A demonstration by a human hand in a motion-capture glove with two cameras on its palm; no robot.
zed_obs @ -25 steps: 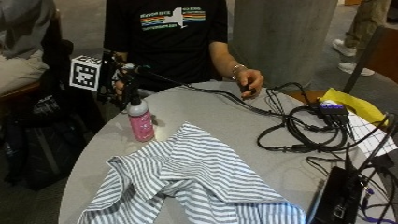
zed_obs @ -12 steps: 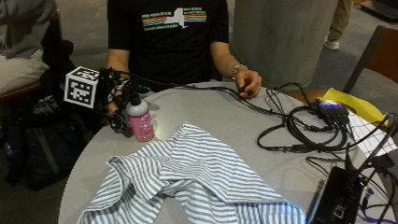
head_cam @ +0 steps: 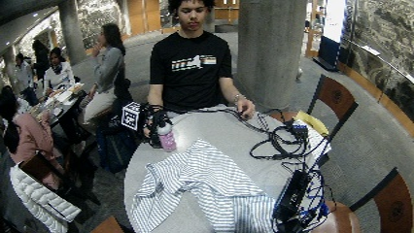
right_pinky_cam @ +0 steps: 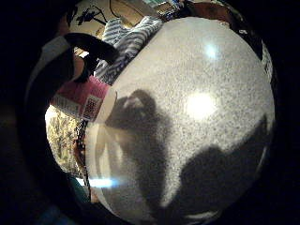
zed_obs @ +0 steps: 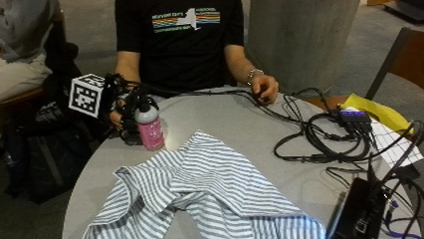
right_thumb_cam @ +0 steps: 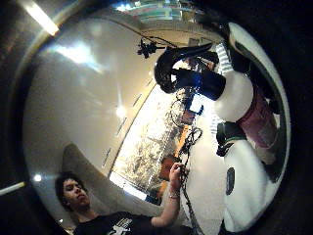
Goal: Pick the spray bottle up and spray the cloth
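Note:
A pink spray bottle (zed_obs: 152, 133) with a white shoulder and dark spray head stands upright near the left edge of the round grey table (zed_obs: 225, 119). My gloved right hand (zed_obs: 124, 110) is against its far left side, fingers curled round its upper part. Both palm views show the bottle close: the pink body (right_pinky_cam: 79, 101) under a curled black finger, and the white shoulder (right_thumb_cam: 235, 95). The blue-and-white striped cloth (zed_obs: 205, 194) lies crumpled on the table just in front of the bottle. The wide view shows the same bottle (head_cam: 167, 141), hand (head_cam: 153, 127) and cloth (head_cam: 207, 189).
The person's bare left hand (zed_obs: 265, 89) rests on a bundle of black cables (zed_obs: 324, 134) looping over the table's right side. A black device (zed_obs: 358, 214) lies at the right front edge, with yellow paper (zed_obs: 371, 107) beyond it. A chair (zed_obs: 404, 55) stands at the right.
The gloved hand has come down from above the spray head and its fingers have curled round the bottle's upper part. The bottle still stands in the same spot; the cloth has not moved.

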